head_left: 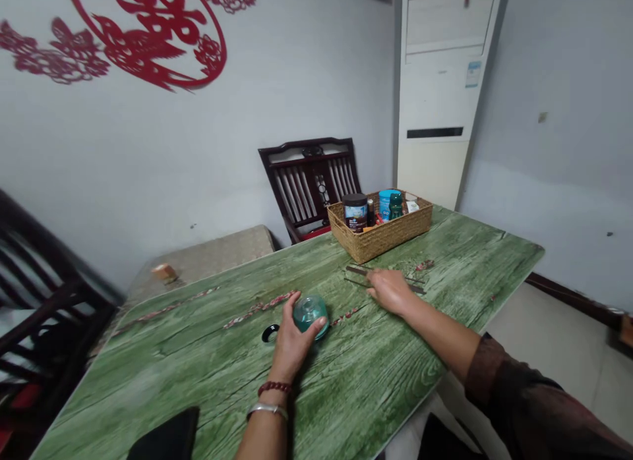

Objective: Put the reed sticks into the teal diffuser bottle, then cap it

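My left hand is wrapped round a clear glass jar with a blue-green tint, standing on the green wood-patterned table. Just left of that hand lies a small black round lid. My right hand is at several thin dark sticks lying on the table in front of the basket. Its fingers are bent together over the sticks; their tips are partly hidden, and whether they grip one is unclear.
A wicker basket with a brown jar, a blue container and a green bottle stands at the table's back. A black object lies at the near left edge. Behind are a dark wooden chair and a lower surface.
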A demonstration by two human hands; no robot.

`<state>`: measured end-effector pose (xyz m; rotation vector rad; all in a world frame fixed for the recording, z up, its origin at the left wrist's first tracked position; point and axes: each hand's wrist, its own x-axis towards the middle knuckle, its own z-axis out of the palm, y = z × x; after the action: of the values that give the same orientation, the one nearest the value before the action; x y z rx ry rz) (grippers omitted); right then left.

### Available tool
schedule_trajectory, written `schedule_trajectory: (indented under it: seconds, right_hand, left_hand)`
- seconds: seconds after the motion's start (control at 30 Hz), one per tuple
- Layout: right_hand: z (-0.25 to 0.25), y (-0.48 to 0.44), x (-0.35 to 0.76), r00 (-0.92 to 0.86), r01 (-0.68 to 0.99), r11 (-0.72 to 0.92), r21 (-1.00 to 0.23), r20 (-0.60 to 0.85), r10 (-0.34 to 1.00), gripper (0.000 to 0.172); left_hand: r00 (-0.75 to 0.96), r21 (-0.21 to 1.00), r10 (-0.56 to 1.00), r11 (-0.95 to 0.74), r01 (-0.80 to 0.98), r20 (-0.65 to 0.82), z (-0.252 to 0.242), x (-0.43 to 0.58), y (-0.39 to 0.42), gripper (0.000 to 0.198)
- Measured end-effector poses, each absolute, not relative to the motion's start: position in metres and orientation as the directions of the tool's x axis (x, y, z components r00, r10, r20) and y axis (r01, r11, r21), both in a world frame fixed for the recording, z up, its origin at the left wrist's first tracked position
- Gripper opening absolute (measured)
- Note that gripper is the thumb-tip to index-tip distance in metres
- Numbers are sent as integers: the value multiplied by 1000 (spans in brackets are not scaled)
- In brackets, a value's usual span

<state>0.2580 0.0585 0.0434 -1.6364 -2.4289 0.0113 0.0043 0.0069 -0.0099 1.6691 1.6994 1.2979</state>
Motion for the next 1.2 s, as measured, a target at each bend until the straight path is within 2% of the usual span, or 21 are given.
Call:
schedule_trajectory:
  seconds: [0.13,0.4,0.53,0.6,0.67,0.77,0.87,0.93,1.03,1.2]
  right_hand:
    - [33,57,288,-288,956,291,-22,80,954,26]
    - [19,55,290,-265,964,266,0,69,962,25]
    - [20,59,285,-274,959,279,-46,87,958,25]
    - [22,64,285,-312,929,328,-169,114,943,21]
    - [24,70,283,-339,843,369,-392,144,929,14]
    - [31,76,277,-322,587,315,-746,143,936,11]
    - [49,74,263,-319,283,268,-921,173,932,19]
    - [68,70,251,-305,99,299,-949,257,917,25]
    - [95,64,227,-225,-108,403,-909,417,881,29]
    - [107,61,186,-107,-193,545,-816,569,815,26]
  left_hand:
    - [-156,845,944,-176,506,290,-11,2,10,77]
    - [-151,838,933,-212,502,326,-16,-2,16,74]
    - [-150,836,927,-229,499,343,-17,-3,18,74]
    - [-158,844,929,-221,489,335,-16,-2,16,74]
    - [-165,851,932,-210,481,323,-14,-1,13,74]
    - [-154,855,935,-213,473,319,-11,3,9,74]
    - [-149,857,934,-223,465,324,-9,5,6,72]
    - [-150,855,935,-217,471,320,-9,5,6,73]
    - [-145,851,938,-212,481,316,-9,6,5,76]
    - [-131,866,945,-213,452,301,-11,6,4,79]
